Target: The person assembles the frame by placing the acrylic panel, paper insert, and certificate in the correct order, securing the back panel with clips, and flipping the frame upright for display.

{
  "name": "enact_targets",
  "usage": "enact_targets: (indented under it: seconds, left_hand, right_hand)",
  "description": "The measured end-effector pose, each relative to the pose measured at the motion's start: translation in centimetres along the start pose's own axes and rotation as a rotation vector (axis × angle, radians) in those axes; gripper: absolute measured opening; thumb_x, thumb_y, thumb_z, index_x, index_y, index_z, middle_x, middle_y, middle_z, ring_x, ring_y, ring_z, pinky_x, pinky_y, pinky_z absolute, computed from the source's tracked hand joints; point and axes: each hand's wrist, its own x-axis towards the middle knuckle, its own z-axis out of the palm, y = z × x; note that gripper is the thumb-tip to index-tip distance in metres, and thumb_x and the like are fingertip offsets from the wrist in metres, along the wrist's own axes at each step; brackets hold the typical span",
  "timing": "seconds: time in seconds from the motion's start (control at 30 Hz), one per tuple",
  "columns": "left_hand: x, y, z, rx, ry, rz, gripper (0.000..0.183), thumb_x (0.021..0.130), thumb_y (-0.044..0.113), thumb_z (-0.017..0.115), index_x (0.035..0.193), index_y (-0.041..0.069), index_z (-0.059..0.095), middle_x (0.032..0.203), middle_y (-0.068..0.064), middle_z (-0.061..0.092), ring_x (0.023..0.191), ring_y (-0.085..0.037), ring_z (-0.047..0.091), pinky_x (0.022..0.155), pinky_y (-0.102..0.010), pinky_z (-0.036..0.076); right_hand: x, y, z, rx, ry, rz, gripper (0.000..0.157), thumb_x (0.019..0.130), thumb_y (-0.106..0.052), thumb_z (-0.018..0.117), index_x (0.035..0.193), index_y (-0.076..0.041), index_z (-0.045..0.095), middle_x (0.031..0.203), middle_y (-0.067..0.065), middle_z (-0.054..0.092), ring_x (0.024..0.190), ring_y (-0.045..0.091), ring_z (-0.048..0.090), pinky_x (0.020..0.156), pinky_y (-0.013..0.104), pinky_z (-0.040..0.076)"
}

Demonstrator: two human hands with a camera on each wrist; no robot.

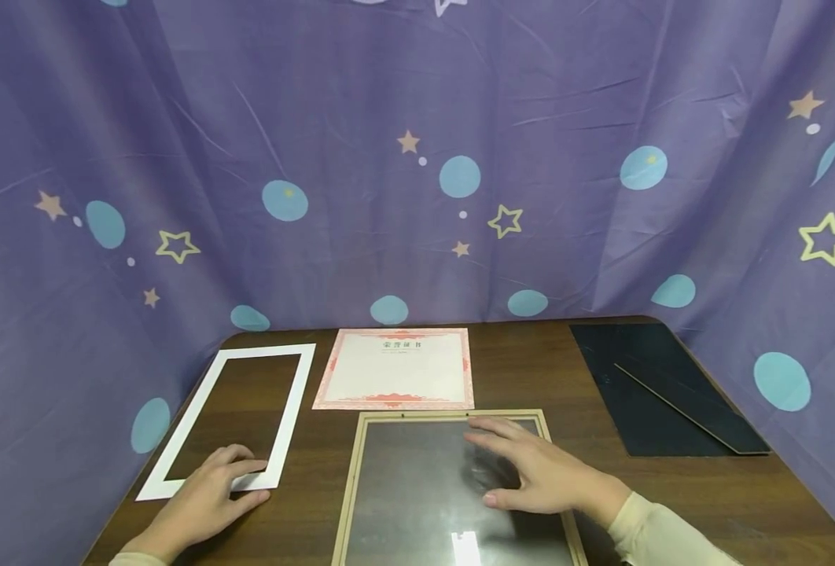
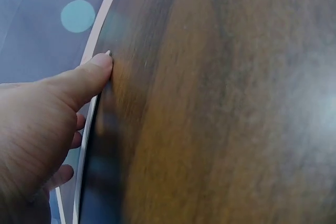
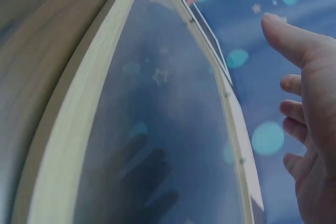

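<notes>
A white rectangular mat [image 1: 292,409] with a large cut-out window lies at the left of the table. My left hand [image 1: 208,495] is at its near right corner, holding the near strip with the thumb at the outer edge and the fingers across the strip. Its thumb [image 2: 86,80] is seen at the mat's edge in the left wrist view. A light wooden picture frame [image 1: 352,495] with a grey see-through pane [image 1: 417,479] lies in front of me. Above its right side hovers my right hand [image 1: 541,472], fingers spread and nothing in them; the pane mirrors it.
Behind the frame lies a certificate sheet [image 1: 396,369] with a red border. A black backing board [image 1: 644,393] with a thin raised edge lies at the right of the brown wooden table [image 1: 524,362]. A purple patterned curtain [image 1: 417,102] surrounds the table.
</notes>
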Motion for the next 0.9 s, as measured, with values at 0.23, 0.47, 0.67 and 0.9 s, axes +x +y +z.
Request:
enact_targets:
  seconds: [0.23, 0.47, 0.67, 0.9]
  left_hand:
    - [0.1, 0.1, 0.0, 0.004, -0.039, -0.043, 0.040, 0.076, 0.044, 0.079, 0.101, 0.013, 0.075, 0.101, 0.006, 0.059, 0.093, -0.012, 0.054, 0.076, -0.038, 0.053]
    - [0.1, 0.4, 0.3, 0.010, -0.021, -0.018, 0.032, 0.074, 0.035, 0.082, 0.096, 0.013, 0.076, 0.095, 0.011, 0.059, 0.086, -0.007, 0.055, 0.072, -0.029, 0.053]
    - [0.4, 0.6, 0.3, 0.013, -0.027, -0.015, 0.025, 0.073, 0.034, 0.083, 0.091, 0.018, 0.074, 0.091, 0.017, 0.058, 0.084, -0.004, 0.056, 0.072, -0.028, 0.053]
    - [0.7, 0.7, 0.3, 0.008, 0.051, 0.047, 0.021, 0.071, 0.031, 0.085, 0.084, 0.025, 0.070, 0.091, 0.019, 0.059, 0.084, -0.003, 0.055, 0.071, -0.030, 0.052]
  right_hand:
    - [3.3, -2.5, 0.8, -0.007, -0.065, -0.069, 0.072, 0.088, -0.055, 0.061, 0.146, -0.018, 0.042, 0.149, 0.002, 0.039, 0.134, 0.018, 0.039, 0.100, 0.043, 0.044]
    - [5.6, -3.9, 1.4, 0.038, -0.104, -0.061, 0.071, 0.087, -0.054, 0.062, 0.147, -0.022, 0.040, 0.148, -0.002, 0.040, 0.133, 0.016, 0.040, 0.102, 0.041, 0.042]
    - [6.6, -4.1, 2.0, 0.055, -0.121, -0.049, 0.068, 0.091, -0.058, 0.054, 0.146, -0.021, 0.041, 0.149, -0.004, 0.038, 0.134, 0.016, 0.039, 0.102, 0.042, 0.042]
    - [7.5, -4.5, 2.2, 0.046, -0.090, -0.103, 0.064, 0.091, -0.054, 0.056, 0.144, -0.020, 0.044, 0.146, -0.001, 0.042, 0.132, 0.014, 0.041, 0.102, 0.037, 0.042]
